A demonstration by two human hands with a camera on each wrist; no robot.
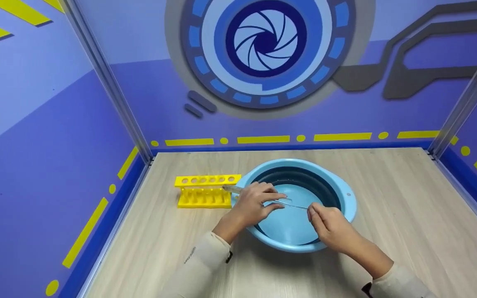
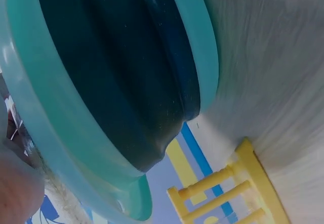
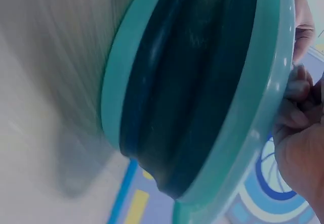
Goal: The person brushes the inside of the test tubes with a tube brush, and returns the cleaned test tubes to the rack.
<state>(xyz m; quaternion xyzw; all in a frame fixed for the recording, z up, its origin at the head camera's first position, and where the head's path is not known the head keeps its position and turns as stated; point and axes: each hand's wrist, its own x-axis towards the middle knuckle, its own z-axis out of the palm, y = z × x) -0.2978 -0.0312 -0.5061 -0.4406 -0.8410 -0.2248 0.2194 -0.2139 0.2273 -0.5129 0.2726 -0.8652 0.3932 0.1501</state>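
Observation:
Over the basin, my left hand (image 1: 256, 203) grips a clear glass test tube (image 1: 232, 189) lying nearly level, its closed end sticking out left. Inside that end is something greyish and bristly, like a brush head; the left wrist view shows the bristly tube (image 2: 63, 196) beside the hand (image 2: 20, 186). From the tube's mouth a thin wire handle (image 1: 298, 206) runs right to my right hand (image 1: 331, 227), which pinches its end. Below both hands stands a light blue basin (image 1: 348, 203) with dark folding walls. The right wrist view shows the right hand (image 3: 301, 153) beyond the basin rim.
Left of the basin, a yellow test tube rack (image 1: 205, 180) stands close to its rim on the wood-grain table (image 1: 408, 215). Blue and purple printed panels (image 1: 139, 95) enclose the table at the back and sides.

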